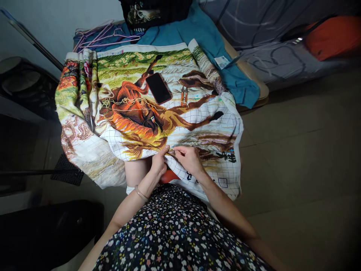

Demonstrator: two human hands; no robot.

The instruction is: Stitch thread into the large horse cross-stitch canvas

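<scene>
Left hand closed, thumb pinching edge of embroidered cloth.

My dress is showing pink, white and yellow flowers on black; blue grid lines are crossing the white canvas; hangers showing pink.

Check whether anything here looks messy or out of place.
Yes, the pale thread lies in loose, tangled-looking loops across the embroidered cloth, left of the phone. Nothing looks spilled, and I can't see any damage.
</scene>
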